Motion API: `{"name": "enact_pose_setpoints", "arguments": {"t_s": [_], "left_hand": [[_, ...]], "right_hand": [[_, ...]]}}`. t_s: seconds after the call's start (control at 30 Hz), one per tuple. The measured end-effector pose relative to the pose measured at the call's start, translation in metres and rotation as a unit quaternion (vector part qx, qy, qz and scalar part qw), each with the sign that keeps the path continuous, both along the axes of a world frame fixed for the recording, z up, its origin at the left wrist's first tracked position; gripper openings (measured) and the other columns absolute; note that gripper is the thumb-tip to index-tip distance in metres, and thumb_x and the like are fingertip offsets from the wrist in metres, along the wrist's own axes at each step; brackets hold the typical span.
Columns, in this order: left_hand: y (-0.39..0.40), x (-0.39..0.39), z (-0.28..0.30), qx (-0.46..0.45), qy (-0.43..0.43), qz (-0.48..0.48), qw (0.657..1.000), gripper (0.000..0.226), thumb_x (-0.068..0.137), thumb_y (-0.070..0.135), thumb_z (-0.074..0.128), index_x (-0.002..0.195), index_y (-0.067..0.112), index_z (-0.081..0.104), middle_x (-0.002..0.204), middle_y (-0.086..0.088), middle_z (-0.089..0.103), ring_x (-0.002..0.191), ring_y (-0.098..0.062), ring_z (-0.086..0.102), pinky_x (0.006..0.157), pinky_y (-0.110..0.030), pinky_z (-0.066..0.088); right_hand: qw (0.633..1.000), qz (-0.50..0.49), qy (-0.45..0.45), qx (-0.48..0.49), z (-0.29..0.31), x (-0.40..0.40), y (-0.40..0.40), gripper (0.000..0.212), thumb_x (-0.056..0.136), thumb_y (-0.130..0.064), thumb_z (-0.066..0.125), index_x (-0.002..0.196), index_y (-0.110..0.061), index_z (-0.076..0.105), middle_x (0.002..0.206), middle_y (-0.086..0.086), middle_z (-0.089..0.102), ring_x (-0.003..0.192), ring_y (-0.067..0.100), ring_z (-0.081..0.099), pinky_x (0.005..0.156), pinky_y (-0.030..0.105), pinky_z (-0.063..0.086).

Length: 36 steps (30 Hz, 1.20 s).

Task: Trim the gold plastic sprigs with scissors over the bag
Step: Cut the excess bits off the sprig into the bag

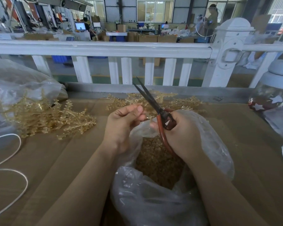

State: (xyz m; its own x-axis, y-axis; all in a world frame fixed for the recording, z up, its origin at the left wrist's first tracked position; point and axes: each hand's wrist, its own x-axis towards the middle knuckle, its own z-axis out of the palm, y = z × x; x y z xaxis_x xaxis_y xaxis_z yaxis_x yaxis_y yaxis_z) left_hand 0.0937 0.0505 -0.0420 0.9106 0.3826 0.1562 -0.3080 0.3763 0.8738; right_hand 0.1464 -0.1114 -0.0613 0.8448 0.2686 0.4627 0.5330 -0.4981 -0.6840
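My right hand [180, 132] grips the red handles of dark-bladed scissors [149, 98], whose blades are slightly apart and point up and away. My left hand [122, 123] pinches a small gold sprig piece [148, 117] between thumb and fingers, just left of the scissor pivot. Both hands hover over an open clear plastic bag [209, 144] holding a heap of gold trimmed bits [155, 162]. A pile of gold plastic sprigs [52, 118] lies on the brown table at the left. More sprigs [175, 101] lie behind the hands.
A big clear bag [15, 82] sits at far left with a white cord [15, 160] looping on the table. A white railing [104, 49] runs along the table's far edge. A jar with white stars [268, 101] stands at the right, with more plastic bags below it.
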Motion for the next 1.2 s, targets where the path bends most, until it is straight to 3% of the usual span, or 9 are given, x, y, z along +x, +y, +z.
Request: {"name": "enact_pose_setpoints", "arguments": {"t_s": [0.27, 0.4, 0.5, 0.63, 0.8, 0.9, 1.2], "left_hand": [[0.0044, -0.0006, -0.003, 0.042, -0.044, -0.021, 0.998, 0.011, 0.08, 0.014, 0.065, 0.082, 0.01, 0.075, 0.068, -0.002, 0.065, 0.066, -0.011, 0.058, 0.069, -0.021, 0.05], [0.0053, -0.0011, -0.0031, 0.064, -0.043, -0.011, 0.997, 0.012, 0.078, 0.013, 0.065, 0.084, 0.009, 0.075, 0.067, -0.002, 0.062, 0.065, -0.01, 0.054, 0.069, -0.022, 0.047], [0.0058, -0.0019, -0.0021, 0.086, -0.042, -0.007, 0.995, 0.013, 0.076, 0.014, 0.066, 0.075, 0.017, 0.078, 0.066, 0.0, 0.062, 0.066, -0.01, 0.054, 0.071, -0.023, 0.046], [0.0059, -0.0028, -0.0012, 0.108, -0.045, -0.015, 0.993, 0.014, 0.076, 0.015, 0.067, 0.067, 0.02, 0.077, 0.068, 0.0, 0.065, 0.067, -0.011, 0.055, 0.074, -0.027, 0.045], [0.0055, -0.003, -0.0014, 0.101, -0.044, -0.028, 0.993, 0.012, 0.078, 0.015, 0.067, 0.071, 0.018, 0.076, 0.068, -0.002, 0.063, 0.067, -0.012, 0.052, 0.073, -0.028, 0.043], [0.0054, -0.0026, -0.0017, 0.084, -0.038, -0.03, 0.995, 0.009, 0.079, 0.013, 0.065, 0.075, 0.011, 0.073, 0.069, -0.004, 0.062, 0.067, -0.013, 0.052, 0.072, -0.028, 0.042], [0.0054, -0.0024, -0.0009, 0.074, -0.037, -0.032, 0.996, 0.01, 0.079, 0.014, 0.066, 0.077, 0.01, 0.075, 0.069, -0.003, 0.061, 0.066, -0.013, 0.051, 0.071, -0.026, 0.042]], "right_hand": [[0.987, -0.043, -0.107, -0.117, -0.0038, 0.0055, -0.0035, 0.069, 0.068, -0.091, 0.047, 0.095, -0.029, 0.057, 0.083, -0.019, 0.058, 0.073, 0.002, 0.053, 0.06, 0.016, 0.042], [0.982, -0.046, -0.116, -0.142, -0.0032, 0.006, -0.0035, 0.067, 0.069, -0.092, 0.044, 0.093, -0.031, 0.053, 0.081, -0.02, 0.055, 0.071, 0.001, 0.051, 0.057, 0.013, 0.038], [0.979, -0.052, -0.124, -0.155, -0.0037, 0.0071, -0.0037, 0.064, 0.072, -0.089, 0.049, 0.096, -0.029, 0.056, 0.083, -0.018, 0.058, 0.074, 0.003, 0.053, 0.06, 0.018, 0.044], [0.978, -0.051, -0.128, -0.154, -0.0018, 0.0058, -0.0038, 0.06, 0.074, -0.086, 0.049, 0.089, -0.029, 0.054, 0.076, -0.019, 0.055, 0.067, 0.001, 0.052, 0.058, 0.017, 0.045], [0.978, -0.066, -0.137, -0.144, -0.0004, 0.0038, -0.0034, 0.058, 0.073, -0.088, 0.047, 0.082, -0.031, 0.054, 0.066, -0.024, 0.046, 0.059, -0.005, 0.046, 0.052, 0.013, 0.039], [0.979, -0.064, -0.138, -0.132, -0.0007, 0.0034, -0.0032, 0.06, 0.072, -0.089, 0.04, 0.083, -0.032, 0.055, 0.067, -0.027, 0.039, 0.058, -0.005, 0.043, 0.056, 0.016, 0.044], [0.982, -0.036, -0.149, -0.11, 0.0012, 0.0012, -0.0035, 0.077, 0.071, -0.094, 0.028, 0.089, -0.028, 0.064, 0.074, -0.019, 0.058, 0.065, 0.004, 0.056, 0.062, 0.027, 0.056]]}}
